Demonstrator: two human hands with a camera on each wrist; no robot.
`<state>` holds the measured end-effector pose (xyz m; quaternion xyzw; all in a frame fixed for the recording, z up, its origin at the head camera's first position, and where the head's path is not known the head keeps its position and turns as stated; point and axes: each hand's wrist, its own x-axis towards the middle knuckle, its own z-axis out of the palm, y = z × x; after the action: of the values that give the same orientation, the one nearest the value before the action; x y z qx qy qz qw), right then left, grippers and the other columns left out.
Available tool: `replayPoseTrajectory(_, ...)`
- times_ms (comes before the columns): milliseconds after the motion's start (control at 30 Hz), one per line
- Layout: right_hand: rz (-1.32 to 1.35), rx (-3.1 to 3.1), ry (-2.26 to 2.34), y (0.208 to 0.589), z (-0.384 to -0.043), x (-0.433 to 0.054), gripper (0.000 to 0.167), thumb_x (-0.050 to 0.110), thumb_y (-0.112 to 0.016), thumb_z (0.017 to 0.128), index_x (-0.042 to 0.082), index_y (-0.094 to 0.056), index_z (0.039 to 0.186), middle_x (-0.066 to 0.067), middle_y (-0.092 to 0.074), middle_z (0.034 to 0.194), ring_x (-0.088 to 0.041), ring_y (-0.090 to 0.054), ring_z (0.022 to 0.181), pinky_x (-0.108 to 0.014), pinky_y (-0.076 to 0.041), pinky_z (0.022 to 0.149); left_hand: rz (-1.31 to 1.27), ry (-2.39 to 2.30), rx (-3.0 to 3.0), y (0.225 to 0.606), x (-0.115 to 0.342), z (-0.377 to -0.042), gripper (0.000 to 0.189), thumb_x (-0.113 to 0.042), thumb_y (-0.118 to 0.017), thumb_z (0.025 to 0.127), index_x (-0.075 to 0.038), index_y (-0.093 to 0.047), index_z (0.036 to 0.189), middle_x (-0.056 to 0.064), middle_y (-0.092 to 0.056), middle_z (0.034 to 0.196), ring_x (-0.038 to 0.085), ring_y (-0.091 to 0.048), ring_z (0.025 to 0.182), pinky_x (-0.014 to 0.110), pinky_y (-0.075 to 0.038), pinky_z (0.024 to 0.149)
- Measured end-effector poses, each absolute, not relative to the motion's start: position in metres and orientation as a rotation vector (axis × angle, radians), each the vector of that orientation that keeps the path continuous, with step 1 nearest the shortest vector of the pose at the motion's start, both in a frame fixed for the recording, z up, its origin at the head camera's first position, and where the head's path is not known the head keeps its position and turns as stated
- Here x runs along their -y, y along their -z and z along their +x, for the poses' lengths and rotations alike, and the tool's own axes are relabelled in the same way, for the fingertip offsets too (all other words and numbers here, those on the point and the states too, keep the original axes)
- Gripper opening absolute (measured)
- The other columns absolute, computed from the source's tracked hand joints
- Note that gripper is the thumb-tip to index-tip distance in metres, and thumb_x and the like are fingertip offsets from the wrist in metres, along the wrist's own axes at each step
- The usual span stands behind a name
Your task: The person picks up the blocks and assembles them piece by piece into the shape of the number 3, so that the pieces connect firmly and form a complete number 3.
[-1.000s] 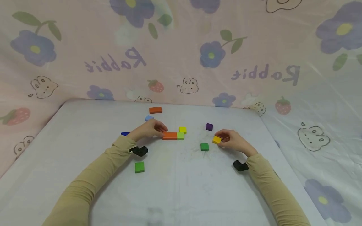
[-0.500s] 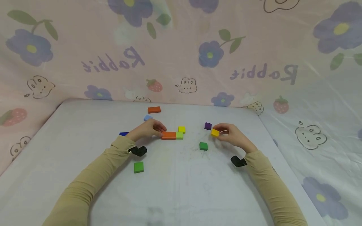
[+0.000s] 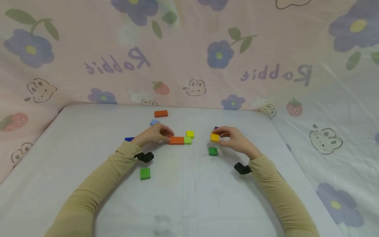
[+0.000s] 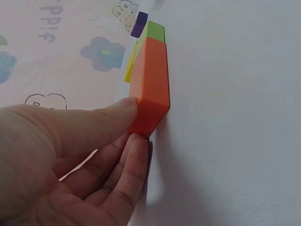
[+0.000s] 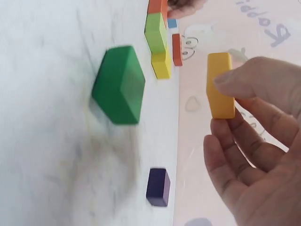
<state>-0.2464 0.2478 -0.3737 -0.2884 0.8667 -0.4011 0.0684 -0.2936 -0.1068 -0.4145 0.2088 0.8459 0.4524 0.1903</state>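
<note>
My left hand (image 3: 154, 134) holds the left end of an orange block (image 3: 176, 141) on the white table, thumb and fingertips at its end in the left wrist view. Against the block's right end sits a light green block (image 3: 187, 141). Just behind them lies a yellow block (image 3: 190, 134). My right hand (image 3: 235, 140) pinches an amber-yellow block (image 5: 220, 87) between thumb and fingers, raised above the table. Below it is a dark green block (image 5: 120, 87). A purple block (image 5: 158, 187) lies behind, mostly hidden by the right hand in the head view.
A red-orange block (image 3: 161, 114) lies at the back, with a light blue block (image 3: 154, 122) in front of it. A dark blue block (image 3: 129, 139) is partly covered by the left wrist. One green block (image 3: 145, 173) lies nearer me. A printed curtain (image 3: 177, 49) rises behind the table.
My right hand has carried the amber-yellow block left and away from me, toward the light green block, now overlapping the purple one. The left hand stays at the orange block.
</note>
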Motion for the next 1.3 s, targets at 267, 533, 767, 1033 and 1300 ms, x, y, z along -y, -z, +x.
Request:
replayPoseTrajectory(267,-0.982,-2.545,1.187,0.382,-0.25,-0.224,0.037,-0.002,-0.07,0.083,0.002,-0.063,0.119,-0.007,-0.062,0.116,-0.022,-0.057,0.105,-0.039,-0.047,0.093,0.597,-1.275,-2.376,0.416,0.107,-0.295,0.026,-0.003,-0.072,0.084,0.001,-0.067,0.11,0.01,-0.067,0.103,0.02,-0.061,0.091,0.03,-0.05,0.084)
replayPoseTrajectory(533,-1.041,-2.525,1.14,0.385,-0.248,-0.204,0.035,-0.004,-0.069,0.082,0.003,-0.064,0.117,-0.004,-0.064,0.115,-0.018,-0.057,0.104,-0.039,-0.047,0.093,0.61,-1.27,-2.393,0.412,0.107,-0.296,0.025,-0.002,-0.072,0.084,0.001,-0.068,0.109,0.009,-0.068,0.102,0.02,-0.061,0.091,0.031,-0.05,0.084)
replayPoseTrajectory(767,-1.085,-2.485,1.129,0.395,-0.245,-0.194,0.035,-0.002,-0.07,0.083,0.001,-0.064,0.117,-0.01,-0.064,0.115,-0.025,-0.058,0.103,-0.042,-0.048,0.091,0.597,-1.249,-2.385,0.416,0.108,-0.296,0.026,-0.005,-0.072,0.084,0.0,-0.067,0.11,0.008,-0.068,0.103,0.019,-0.062,0.092,0.03,-0.05,0.085)
replayPoseTrajectory(1033,-1.051,-2.526,1.056,0.406,-0.245,-0.187,0.036,-0.003,-0.071,0.08,0.004,-0.065,0.115,-0.006,-0.064,0.113,-0.019,-0.058,0.101,-0.033,-0.049,0.09,0.597,-1.253,-2.394,0.417,0.106,-0.293,0.026,-0.004,-0.072,0.085,0.0,-0.067,0.11,0.009,-0.067,0.103,0.02,-0.062,0.092,0.031,-0.05,0.085)
replayPoseTrajectory(1300,-1.051,-2.541,0.991,0.406,-0.242,-0.181,0.034,-0.004,-0.07,0.08,0.003,-0.065,0.113,-0.005,-0.063,0.111,-0.017,-0.058,0.101,-0.031,-0.049,0.09,0.593,-1.261,-2.394,0.415,0.106,-0.292,0.026,-0.003,-0.071,0.085,0.001,-0.067,0.11,0.009,-0.068,0.103,0.02,-0.062,0.092,0.031,-0.05,0.085)
